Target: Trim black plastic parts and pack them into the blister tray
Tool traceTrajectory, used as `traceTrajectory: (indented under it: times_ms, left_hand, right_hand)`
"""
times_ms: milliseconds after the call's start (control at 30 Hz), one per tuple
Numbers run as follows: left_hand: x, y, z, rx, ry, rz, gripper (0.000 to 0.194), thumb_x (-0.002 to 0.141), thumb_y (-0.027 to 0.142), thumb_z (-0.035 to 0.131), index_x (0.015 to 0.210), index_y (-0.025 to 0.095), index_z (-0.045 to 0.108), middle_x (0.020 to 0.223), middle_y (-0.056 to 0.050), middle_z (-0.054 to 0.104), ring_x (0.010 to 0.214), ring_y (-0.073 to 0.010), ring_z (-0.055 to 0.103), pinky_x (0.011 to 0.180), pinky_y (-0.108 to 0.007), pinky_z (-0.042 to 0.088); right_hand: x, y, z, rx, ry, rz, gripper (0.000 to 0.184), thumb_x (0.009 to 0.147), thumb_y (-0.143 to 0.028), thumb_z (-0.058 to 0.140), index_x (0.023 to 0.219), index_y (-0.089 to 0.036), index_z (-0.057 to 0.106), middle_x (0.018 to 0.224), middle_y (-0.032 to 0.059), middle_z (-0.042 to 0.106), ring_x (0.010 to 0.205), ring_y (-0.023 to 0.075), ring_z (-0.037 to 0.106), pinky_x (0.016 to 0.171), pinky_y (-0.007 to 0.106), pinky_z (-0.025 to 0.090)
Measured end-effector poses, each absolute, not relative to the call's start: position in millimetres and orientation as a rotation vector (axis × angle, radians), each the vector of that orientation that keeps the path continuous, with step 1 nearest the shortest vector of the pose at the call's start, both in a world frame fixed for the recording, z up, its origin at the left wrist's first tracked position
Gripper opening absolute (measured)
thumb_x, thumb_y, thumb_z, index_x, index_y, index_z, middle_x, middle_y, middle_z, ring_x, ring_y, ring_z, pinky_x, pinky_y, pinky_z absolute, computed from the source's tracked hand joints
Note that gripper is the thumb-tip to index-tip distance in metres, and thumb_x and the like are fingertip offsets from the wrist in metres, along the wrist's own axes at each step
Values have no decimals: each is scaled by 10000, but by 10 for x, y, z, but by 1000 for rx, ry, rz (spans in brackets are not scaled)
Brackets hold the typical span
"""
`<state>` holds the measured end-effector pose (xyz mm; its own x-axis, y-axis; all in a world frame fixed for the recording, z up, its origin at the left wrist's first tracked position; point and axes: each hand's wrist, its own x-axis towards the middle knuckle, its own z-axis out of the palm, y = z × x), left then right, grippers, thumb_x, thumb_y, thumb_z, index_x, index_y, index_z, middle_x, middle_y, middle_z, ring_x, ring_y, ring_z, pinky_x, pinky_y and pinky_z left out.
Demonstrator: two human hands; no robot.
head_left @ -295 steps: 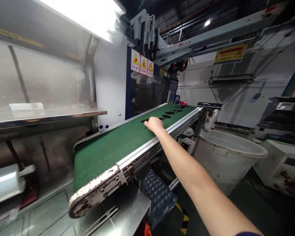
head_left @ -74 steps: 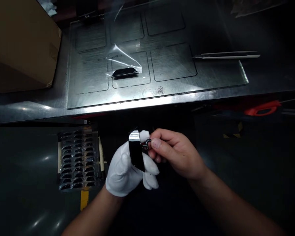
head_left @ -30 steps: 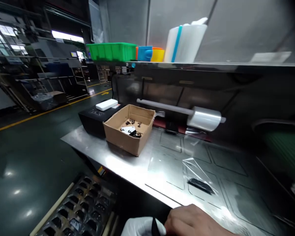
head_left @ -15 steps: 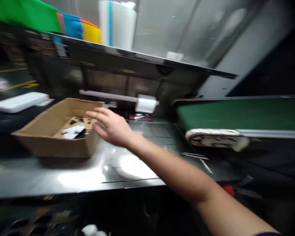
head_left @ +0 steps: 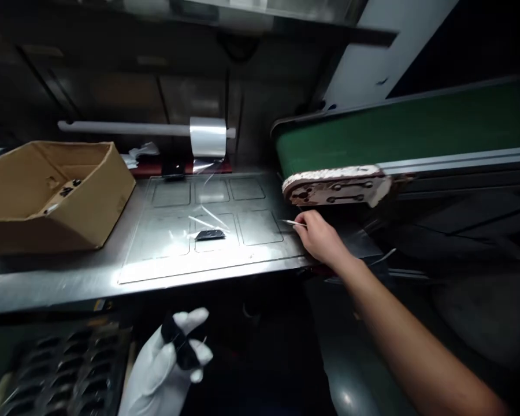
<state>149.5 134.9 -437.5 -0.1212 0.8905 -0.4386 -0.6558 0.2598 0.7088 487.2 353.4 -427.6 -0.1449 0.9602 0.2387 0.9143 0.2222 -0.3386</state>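
My left hand (head_left: pixel 164 361), in a white glove, is closed around a small black part (head_left: pixel 181 345) below the bench's front edge. What kind of part it is I cannot make out. At the right side of the marked mat (head_left: pixel 160 267), my bare right hand (head_left: pixel 318 234) pinches a thin, pale stick (head_left: pixel 293 222) pointing left. On the mat lies another small black piece (head_left: pixel 210 234). Thin white strips (head_left: pixel 214 216) rest just behind it.
A cardboard box (head_left: pixel 82 216) with a few items stands left on the metal bench. Behind the mat is a roll of clear film (head_left: pixel 208 137) on a rod. The green conveyor's end (head_left: pixel 335 186) juts in at right. A black tray (head_left: pixel 65 370) sits lower left.
My right hand has gone from the cardboard box to the mat's right side and now pinches a thin stick. My gloved left hand with the black part has come into view. The view has swung right and down.
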Motion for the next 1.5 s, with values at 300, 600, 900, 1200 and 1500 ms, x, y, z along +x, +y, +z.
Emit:
traceTrajectory:
  times_ms: [300,600,900,1200,1500]
  left_hand:
    - [1984,1383,-4508,431,672,1329,317,959,453,669,1217,293,763,1401,-97,692,661,-105,718,531,-181,563]
    - [1914,1263,-4583,469,738,1254,390,961,485,670,1254,236,739,724,-26,744,561,-130,674,514,-187,564]
    - [1840,1284,-4605,525,776,1235,382,966,455,666,1262,228,751,1587,-129,507,571,-63,669,470,-183,575]
    - [1893,1243,-4609,405,661,1225,406,975,415,667,1312,196,723,699,-39,711,551,-128,675,511,-177,566]
    - [1894,1253,-4623,380,641,1244,387,971,414,668,1270,177,734,630,-12,622,520,-122,639,496,-173,549]
  right_hand:
    - [3920,2323,-4003,-634,-2316,1295,260,1073,-246,510,1270,-264,679,1225,18,761,1073,153,728,910,253,570]
    - [3731,2232,-4230,-723,-2368,1107,217,1070,-305,525,1129,-222,717,997,14,764,843,151,704,679,268,532]
    - [3738,2220,-4267,-690,-2482,1000,261,1080,-324,487,1038,-231,727,840,13,714,658,132,622,557,264,462]
    - [3784,2208,-4249,-654,-2516,1031,240,1077,-299,499,1094,-210,722,836,16,692,664,125,603,574,255,455]
    - [3793,2157,-4243,-640,-2512,1091,231,1066,-282,523,1124,-193,727,909,35,727,713,131,650,599,250,484]
